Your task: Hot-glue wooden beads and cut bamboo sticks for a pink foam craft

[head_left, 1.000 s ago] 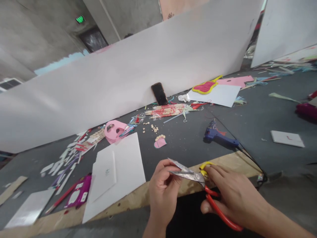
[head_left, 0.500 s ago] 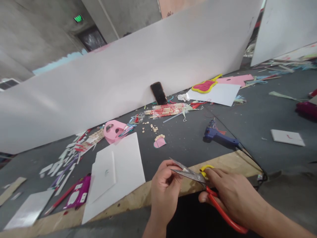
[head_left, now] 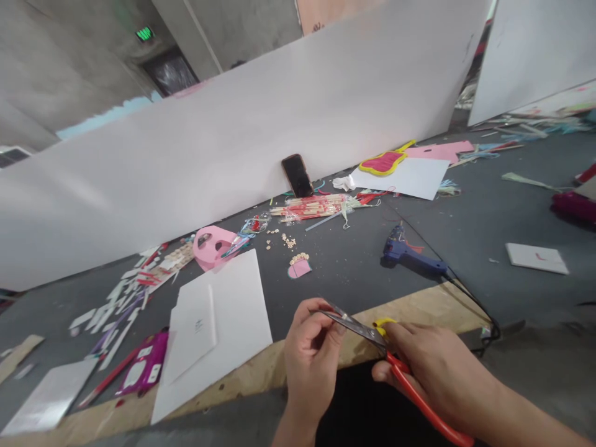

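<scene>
My right hand point(head_left: 433, 366) grips scissors point(head_left: 358, 328) with one red handle and one yellow one, above the table's front edge. Their blades point left and lie nearly together at the fingertips of my left hand point(head_left: 311, 357). That hand is closed in a pinch, and a tiny pale bit shows by the blades; what the fingers hold is too small to make out. Beyond the hands lies a small pink piece point(head_left: 299, 268) with pale beads along its top edge. Loose pale beads point(head_left: 288, 241) are scattered behind it.
A blue glue gun point(head_left: 414, 257) with a black cord lies right of centre. White sheets point(head_left: 242, 310) and a magenta packet point(head_left: 144, 366) are on the left. A phone point(head_left: 298, 176) leans on the white partition point(head_left: 209, 149), behind bagged sticks point(head_left: 314, 208).
The scissor blades were apart and have come nearly together at my left fingertips. My left hand keeps its pinch, and the view has shifted slightly.
</scene>
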Demonstrator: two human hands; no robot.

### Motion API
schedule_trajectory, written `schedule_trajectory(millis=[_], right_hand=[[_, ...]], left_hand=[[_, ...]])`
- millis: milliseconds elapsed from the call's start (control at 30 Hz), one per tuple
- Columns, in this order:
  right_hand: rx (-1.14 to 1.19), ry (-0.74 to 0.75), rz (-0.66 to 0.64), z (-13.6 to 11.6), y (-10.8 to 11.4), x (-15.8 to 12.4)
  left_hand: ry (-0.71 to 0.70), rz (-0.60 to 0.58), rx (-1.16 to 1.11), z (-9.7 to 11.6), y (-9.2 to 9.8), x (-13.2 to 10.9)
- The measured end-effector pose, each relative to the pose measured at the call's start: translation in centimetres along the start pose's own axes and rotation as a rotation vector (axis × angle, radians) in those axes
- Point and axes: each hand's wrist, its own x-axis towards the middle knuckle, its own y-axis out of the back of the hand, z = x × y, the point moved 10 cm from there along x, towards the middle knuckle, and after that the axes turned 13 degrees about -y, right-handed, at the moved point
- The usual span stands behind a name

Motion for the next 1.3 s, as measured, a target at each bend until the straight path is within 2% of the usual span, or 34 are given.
schedule_trajectory(millis=[333, 433, 567, 700, 967, 1133, 1300], right_hand=[[-0.041, 0.01, 0.055, 0.4, 1.3, 0.2], [-0.053, 0.022, 0.053, 0.3, 1.3, 0.1], [-0.055, 0.016, 0.064, 0.5, 1.2, 0.1], [-0.042, -0.018, 0.056, 0.9, 1.0, 0.0], [-0.081, -0.05, 0.027, 0.5, 0.7, -0.2], [-0.088, -0.097, 0.015, 1.0, 0.4, 0.1], [-0.059, -0.062, 0.016, 0.9, 0.2, 0.0]], left_hand=[[-0.043, -0.005, 0.044, 0.3, 0.2, 0.3], [0.016, -0.028, -0.062, -0.5, -0.2, 0.0], [0.164, -0.093, -0.264, -2.0, -1.3, -0.8], [0.204, -0.084, -0.314, -2.3, -1.4, -0.9], [0.235, -0.067, -0.201, -2.5, -1.2, -1.1], [0.176, -0.04, -0.052, -2.1, -0.5, -1.1], [0.116, -0.008, -0.024, -1.9, -0.2, -1.1]])
